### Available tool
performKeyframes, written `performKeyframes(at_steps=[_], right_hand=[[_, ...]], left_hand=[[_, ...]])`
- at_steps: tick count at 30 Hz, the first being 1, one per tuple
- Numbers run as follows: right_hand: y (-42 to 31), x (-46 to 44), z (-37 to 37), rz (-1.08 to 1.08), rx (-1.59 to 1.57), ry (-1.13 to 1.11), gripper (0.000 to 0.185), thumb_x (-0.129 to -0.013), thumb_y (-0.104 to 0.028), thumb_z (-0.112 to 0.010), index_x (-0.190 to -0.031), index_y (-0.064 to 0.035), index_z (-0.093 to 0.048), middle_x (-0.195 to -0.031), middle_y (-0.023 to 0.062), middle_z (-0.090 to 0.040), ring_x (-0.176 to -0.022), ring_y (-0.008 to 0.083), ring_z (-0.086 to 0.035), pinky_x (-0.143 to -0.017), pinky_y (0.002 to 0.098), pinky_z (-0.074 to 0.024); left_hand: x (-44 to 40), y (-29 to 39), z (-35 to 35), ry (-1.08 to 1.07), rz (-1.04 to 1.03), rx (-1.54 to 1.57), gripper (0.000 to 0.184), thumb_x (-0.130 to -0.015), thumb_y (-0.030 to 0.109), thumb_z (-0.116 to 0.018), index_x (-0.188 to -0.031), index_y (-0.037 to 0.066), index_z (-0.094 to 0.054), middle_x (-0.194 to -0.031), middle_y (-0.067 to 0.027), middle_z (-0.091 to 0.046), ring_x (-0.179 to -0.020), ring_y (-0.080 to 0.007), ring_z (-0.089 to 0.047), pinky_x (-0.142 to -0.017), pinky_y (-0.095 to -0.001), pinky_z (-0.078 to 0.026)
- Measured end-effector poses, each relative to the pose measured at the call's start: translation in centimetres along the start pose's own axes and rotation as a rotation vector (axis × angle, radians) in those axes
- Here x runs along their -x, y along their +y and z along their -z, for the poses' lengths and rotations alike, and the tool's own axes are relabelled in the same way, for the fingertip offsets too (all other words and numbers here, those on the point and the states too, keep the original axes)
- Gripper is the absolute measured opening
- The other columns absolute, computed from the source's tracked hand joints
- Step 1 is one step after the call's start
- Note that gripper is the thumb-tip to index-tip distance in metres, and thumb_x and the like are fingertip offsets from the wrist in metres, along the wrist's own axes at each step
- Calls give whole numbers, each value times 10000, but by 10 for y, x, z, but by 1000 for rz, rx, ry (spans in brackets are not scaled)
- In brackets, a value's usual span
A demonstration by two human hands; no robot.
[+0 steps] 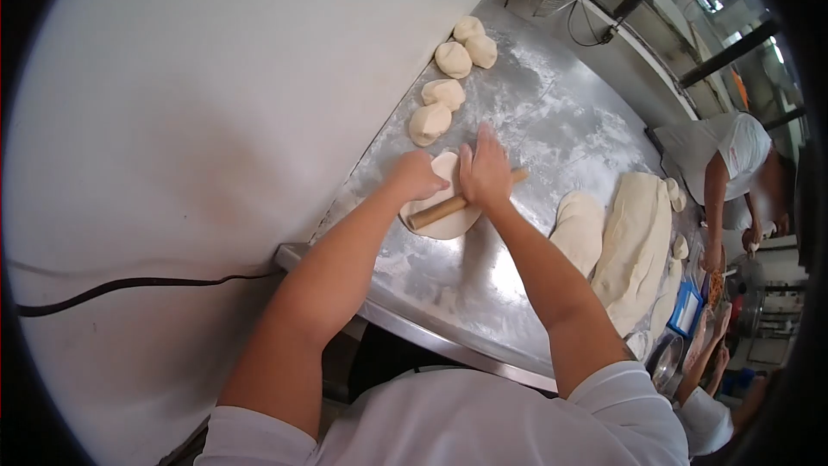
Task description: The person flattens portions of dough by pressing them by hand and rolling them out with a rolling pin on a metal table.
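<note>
A piece of dough (447,226) is lying flattened on the metal table (392,280), just near of a line of dough balls (430,123) by the wall. The rolling pin (435,210) is resting slantwise across it, one end lying over the dough and the other reaching past its right edge. The right hand (488,174) is pressing on the pin with the palm, its fingers extending flat toward the far side and the thumb standing apart. The left hand (416,178) is bending its fingers at the far left edge of the dough, the thumb reaching over the top; whether it is pinching the edge, I cannot tell.

The step in hand seems to be rolling the piece thinner while the left hand is steadying or turning it. The next move is probably calling for even pressure under the right palm and a small turn from the left, its thumb keeping clear of the pin. Larger dough slabs (635,237) are lying to the right, and a co-worker (707,151) is working beyond them.
</note>
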State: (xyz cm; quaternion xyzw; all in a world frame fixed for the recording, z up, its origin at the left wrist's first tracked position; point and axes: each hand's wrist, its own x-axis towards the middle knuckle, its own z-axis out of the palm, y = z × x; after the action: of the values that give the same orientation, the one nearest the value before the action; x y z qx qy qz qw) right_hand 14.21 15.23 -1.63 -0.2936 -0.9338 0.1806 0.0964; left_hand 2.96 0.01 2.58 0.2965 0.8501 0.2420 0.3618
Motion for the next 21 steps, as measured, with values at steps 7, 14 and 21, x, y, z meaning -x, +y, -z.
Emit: performKeyframes(at_steps=[7,14,21], right_hand=[[69,149,36,244,98,4,555,-1065,-362,-506,-1552,-99,-556,-1648,234,-443,-1524,471,-380,-1275,693,-167],[8,14,2,109,169,-58,696,-1072,-436,-480,-1672,-97,-381,-1738,234,-332,-1579,426,-338,-1280,663,-210],[51,106,35,198,191,-148,670,-1061,-429,-494,-1621,-62,-459,-1721,248,-351,-1567,446,-345,-1270,698,-172]], left_hand=[[-18,-30,-6,-175,21,334,539,-774,248,-950,-1102,-135,-759,-1117,-290,-780,-1045,-355,-768,-897,-439,-592],[-3,-5,10,-153,60,129,565,-782,272,-958,-1168,-93,-766,-1154,-246,-781,-1057,-335,-759,-912,-431,-569],[-17,-17,2,-48,58,171,528,-733,273,-956,-1124,-44,-798,-1169,-272,-778,-1080,-365,-769,-932,-426,-586]])
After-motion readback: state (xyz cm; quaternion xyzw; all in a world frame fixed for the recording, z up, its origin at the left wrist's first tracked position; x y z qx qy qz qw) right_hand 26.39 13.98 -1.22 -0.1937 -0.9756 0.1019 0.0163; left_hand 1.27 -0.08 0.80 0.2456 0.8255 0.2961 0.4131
